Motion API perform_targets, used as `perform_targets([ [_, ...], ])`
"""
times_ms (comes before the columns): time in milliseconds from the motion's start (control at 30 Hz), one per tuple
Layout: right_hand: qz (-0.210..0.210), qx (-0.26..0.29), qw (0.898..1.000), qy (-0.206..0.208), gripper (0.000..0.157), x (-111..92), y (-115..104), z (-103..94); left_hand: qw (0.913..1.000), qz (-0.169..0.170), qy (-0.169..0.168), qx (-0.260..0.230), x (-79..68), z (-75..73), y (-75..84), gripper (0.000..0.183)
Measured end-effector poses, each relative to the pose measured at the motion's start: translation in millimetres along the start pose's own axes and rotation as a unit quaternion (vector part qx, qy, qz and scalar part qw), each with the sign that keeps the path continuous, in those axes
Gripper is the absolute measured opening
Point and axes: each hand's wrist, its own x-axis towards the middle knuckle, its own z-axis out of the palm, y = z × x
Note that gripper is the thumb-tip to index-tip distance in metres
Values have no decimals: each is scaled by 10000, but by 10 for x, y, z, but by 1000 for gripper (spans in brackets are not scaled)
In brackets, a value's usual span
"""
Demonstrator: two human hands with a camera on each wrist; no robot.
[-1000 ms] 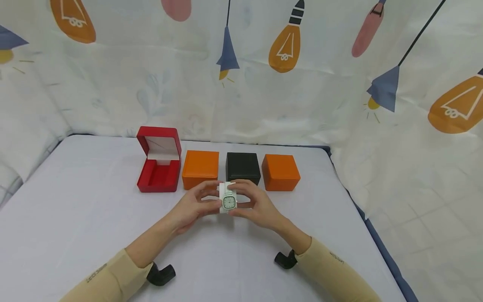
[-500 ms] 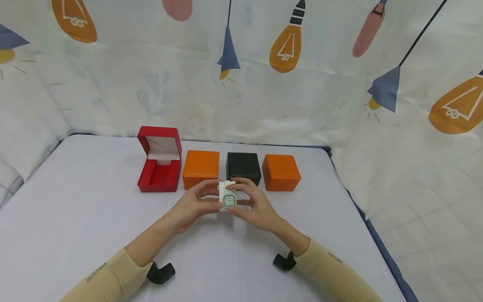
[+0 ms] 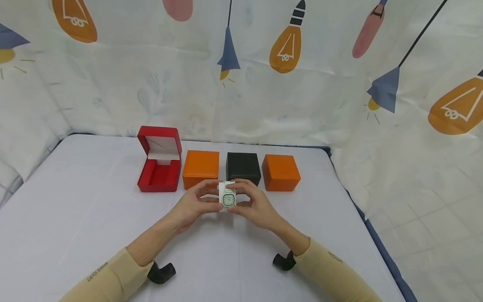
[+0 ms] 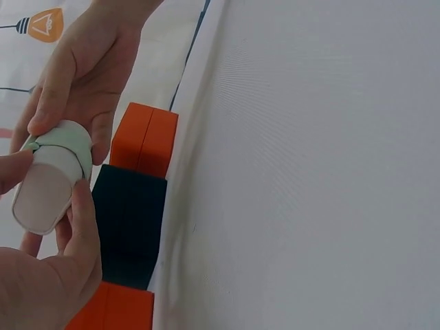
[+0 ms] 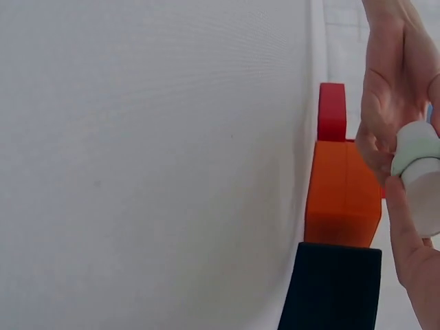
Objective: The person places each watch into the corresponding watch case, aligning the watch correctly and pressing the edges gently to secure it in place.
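A pale green wristwatch with a squarish dial is wrapped round a white watch cushion, above the middle of the table. My left hand pinches the cushion and watch from the left with thumb and fingertips. From the right, my right hand grips the same piece, its thumb near the bottom of the dial and fingers over the top of the strap. In the left wrist view the cushion's flat end shows, with the strap round it. Fingers hide part of the strap.
Along the back of the white table stand an open red box with a bare red inside, a shut orange box, a shut dark box and another orange box. A patterned curtain hangs behind.
Both hands keep their hold on the watch and cushion, with only slight shifts of the piece and the right fingers. The boxes have not moved.
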Motion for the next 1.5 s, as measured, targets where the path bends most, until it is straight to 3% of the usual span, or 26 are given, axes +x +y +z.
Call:
perform_targets([
  [233, 235, 188, 9995, -66, 58, 32, 335, 18, 9997, 182, -7, 167, 6, -2, -18, 71],
  [433, 398, 433, 9981, -192, 57, 41, 416, 11, 9995, 184, 13, 261, 2, -1, -30, 70],
  [700, 452, 466, 9978, -149, 58, 37, 443, 16, 9976, 245, -103, 640, -4, -15, 9, 76],
  [967, 490, 549, 9972, -84, 60, 43, 445, 35, 9837, 821, -202, 1590, -13, -22, 20, 83],
  [1100, 541, 753, 9956, -163, 62, 46, 440, 39, 9801, 960, -211, 1727, -25, -31, 39, 82],
  [1500, 589, 1022, 9924, -338, 64, 56, 411, 37, 9790, 854, -134, 1845, -51, -83, 65, 80],
])
